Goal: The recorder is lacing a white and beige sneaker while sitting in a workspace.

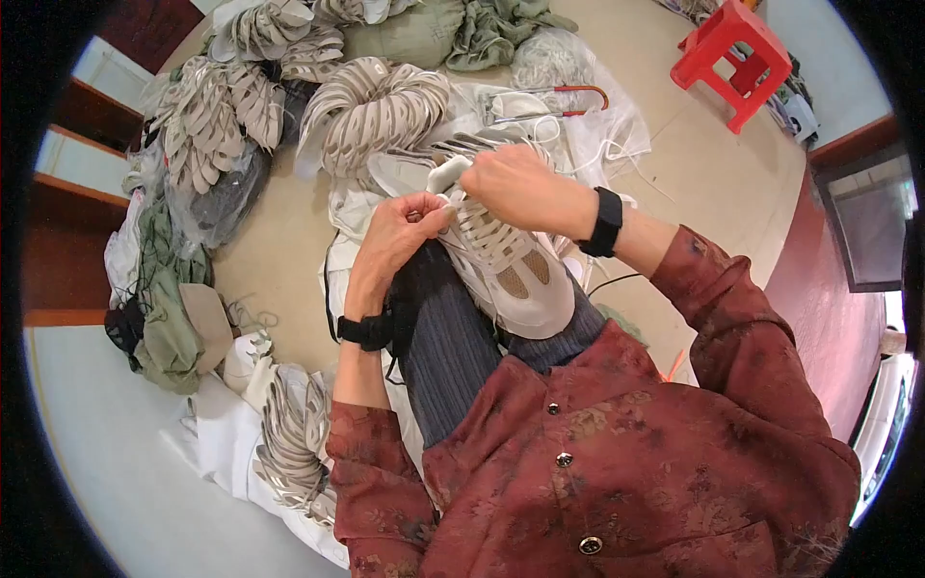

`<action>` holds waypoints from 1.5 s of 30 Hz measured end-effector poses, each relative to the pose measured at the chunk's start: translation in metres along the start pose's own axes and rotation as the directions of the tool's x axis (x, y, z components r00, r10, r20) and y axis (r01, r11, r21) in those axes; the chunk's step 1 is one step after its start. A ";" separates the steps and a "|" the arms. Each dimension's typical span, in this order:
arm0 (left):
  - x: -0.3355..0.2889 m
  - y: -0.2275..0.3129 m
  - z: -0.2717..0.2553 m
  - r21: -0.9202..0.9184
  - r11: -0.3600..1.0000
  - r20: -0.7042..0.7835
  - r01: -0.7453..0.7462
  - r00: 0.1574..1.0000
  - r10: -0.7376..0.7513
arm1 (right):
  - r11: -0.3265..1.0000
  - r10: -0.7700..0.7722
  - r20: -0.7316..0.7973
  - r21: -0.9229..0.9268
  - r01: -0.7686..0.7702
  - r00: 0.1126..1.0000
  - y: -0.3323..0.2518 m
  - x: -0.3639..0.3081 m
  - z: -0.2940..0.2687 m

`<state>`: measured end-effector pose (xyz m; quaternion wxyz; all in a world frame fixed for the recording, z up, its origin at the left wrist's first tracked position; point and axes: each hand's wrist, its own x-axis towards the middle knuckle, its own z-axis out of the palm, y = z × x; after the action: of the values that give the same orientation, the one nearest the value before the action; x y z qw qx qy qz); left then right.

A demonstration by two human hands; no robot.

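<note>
A beige and white shoe upper (525, 294) lies across my thighs, its rounded toe toward me and white laces (485, 234) crossing its front. My left hand (397, 233) is closed in a pinch on the left edge of the upper, near its far end. Over that same end, my right hand (515, 188) is curled into a fist, and what its fingers hold is hidden. A pale padded tongue (448, 175) sticks out between the two hands. Black bands circle both wrists.
Beyond my knees lies a curved stack of beige shoe uppers (371, 111). More bundled uppers (207, 120) are at the far left, others (292, 433) at the near left. A red plastic stool (737, 60) stands at the far right. Green sacks (409, 34) lie at the back.
</note>
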<state>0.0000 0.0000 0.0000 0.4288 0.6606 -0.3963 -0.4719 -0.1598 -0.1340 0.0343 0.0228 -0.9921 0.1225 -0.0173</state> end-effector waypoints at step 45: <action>-0.002 0.003 0.002 0.091 0.996 -0.007 0.000 1.000 0.000 | 0.685 0.078 -0.167 0.726 0.069 0.983 0.021 -0.017 0.026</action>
<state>-0.0024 0.0010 0.0031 0.3997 0.6809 -0.4160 -0.4512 -0.1801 -0.1487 0.0066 0.4034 -0.8949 0.1096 -0.1565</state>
